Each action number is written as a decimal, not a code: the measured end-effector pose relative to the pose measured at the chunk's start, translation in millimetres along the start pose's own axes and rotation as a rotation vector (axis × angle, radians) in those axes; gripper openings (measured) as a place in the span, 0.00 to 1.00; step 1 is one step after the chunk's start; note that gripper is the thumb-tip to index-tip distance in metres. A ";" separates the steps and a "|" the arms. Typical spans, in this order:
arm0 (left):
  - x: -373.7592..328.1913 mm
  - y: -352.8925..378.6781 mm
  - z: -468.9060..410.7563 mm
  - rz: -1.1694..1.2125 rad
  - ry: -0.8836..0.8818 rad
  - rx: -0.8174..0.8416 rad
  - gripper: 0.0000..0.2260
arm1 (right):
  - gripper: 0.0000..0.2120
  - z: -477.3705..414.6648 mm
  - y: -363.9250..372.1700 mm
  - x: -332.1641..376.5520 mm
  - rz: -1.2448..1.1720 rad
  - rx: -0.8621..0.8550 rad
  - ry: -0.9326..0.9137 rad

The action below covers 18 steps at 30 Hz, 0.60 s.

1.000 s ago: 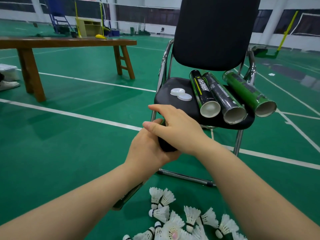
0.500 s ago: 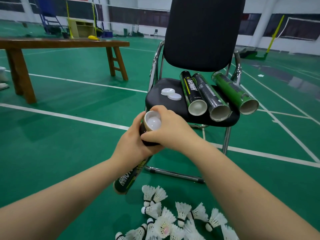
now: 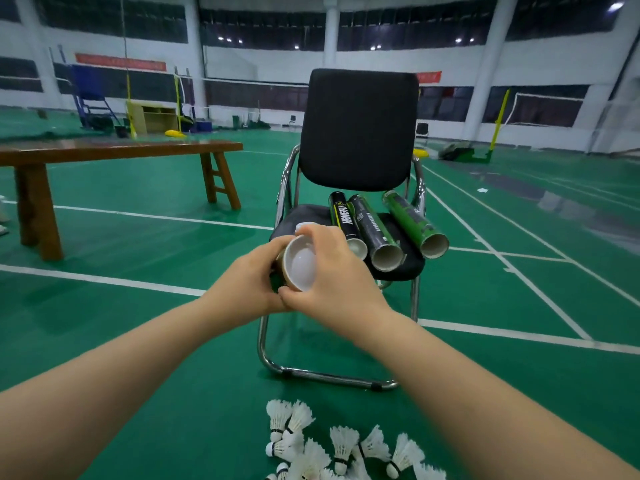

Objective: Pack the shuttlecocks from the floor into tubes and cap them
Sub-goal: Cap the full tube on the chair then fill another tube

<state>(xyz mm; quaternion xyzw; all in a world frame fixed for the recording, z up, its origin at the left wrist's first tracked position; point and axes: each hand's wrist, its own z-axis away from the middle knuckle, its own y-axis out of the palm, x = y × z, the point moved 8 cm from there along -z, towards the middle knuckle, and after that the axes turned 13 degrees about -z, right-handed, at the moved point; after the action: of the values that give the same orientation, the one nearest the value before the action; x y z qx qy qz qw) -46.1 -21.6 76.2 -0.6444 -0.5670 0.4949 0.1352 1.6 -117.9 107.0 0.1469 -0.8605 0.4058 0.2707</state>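
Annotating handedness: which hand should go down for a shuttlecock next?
Right, probably. The left hand wraps the shuttlecock tube behind its mouth and could carry it alone. The right hand only pinches the rim, and the shuttlecocks lie slightly toward that side.

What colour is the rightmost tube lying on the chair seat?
The rightmost tube is green; the head view shows it best.

Seemingly bare left hand (image 3: pixel 247 284), right hand (image 3: pixel 341 271)

Dim hall, small ceiling lights (image 3: pixel 373 47) overhead; floor (image 3: pixel 138 237) sheen; wide-angle bowing at edges; soft detail.
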 end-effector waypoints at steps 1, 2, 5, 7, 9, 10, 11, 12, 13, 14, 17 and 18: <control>-7.8 -3.3 -2.5 -0.021 0.025 -0.025 0.33 | 0.33 2.4 -8.2 4.7 0.009 -0.017 -0.029; -15.3 -6.1 -5.5 -0.042 0.046 -0.047 0.34 | 0.33 4.5 -16.5 10.0 0.015 -0.036 -0.062; -38.3 -14.0 -18.2 -0.115 0.094 -0.101 0.34 | 0.31 7.2 -40.7 19.0 0.037 -0.125 -0.140; -55.5 -17.7 -28.8 -0.163 0.126 -0.139 0.34 | 0.31 7.3 -56.3 18.1 0.060 -0.203 -0.178; -73.4 -17.4 -40.8 -0.205 0.165 -0.180 0.34 | 0.31 6.6 -73.3 13.6 0.084 -0.294 -0.246; -81.3 -14.9 -47.8 -0.239 0.182 -0.195 0.33 | 0.32 6.2 -81.9 9.1 0.102 -0.339 -0.283; -87.1 -10.9 -56.1 -0.285 0.193 -0.209 0.33 | 0.33 5.2 -90.0 2.5 0.117 -0.378 -0.310; -91.7 -5.1 -66.1 -0.341 0.199 -0.220 0.33 | 0.34 4.0 -97.9 -5.9 0.124 -0.410 -0.322; -95.7 1.9 -77.6 -0.396 0.201 -0.227 0.35 | 0.34 2.3 -105.8 -16.4 0.121 -0.440 -0.322; -98.5 10.7 -90.0 -0.435 0.190 -0.222 0.36 | 0.34 0.7 -113.7 -28.1 0.110 -0.470 -0.315; -101.4 47.1 -125.5 -0.444 0.111 -0.142 0.35 | 0.33 -3.3 -132.9 -69.2 0.058 -0.554 -0.275; -101.4 60.0 -136.0 -0.417 0.101 -0.123 0.34 | 0.33 -5.0 -137.6 -84.2 0.037 -0.582 -0.260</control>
<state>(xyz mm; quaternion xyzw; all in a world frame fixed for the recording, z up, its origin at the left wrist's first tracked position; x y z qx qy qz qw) 110.8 -75.8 145.6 -0.5442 -0.7095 0.3880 0.2232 136.5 -197.6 145.5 0.0980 -0.9704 0.1256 0.1817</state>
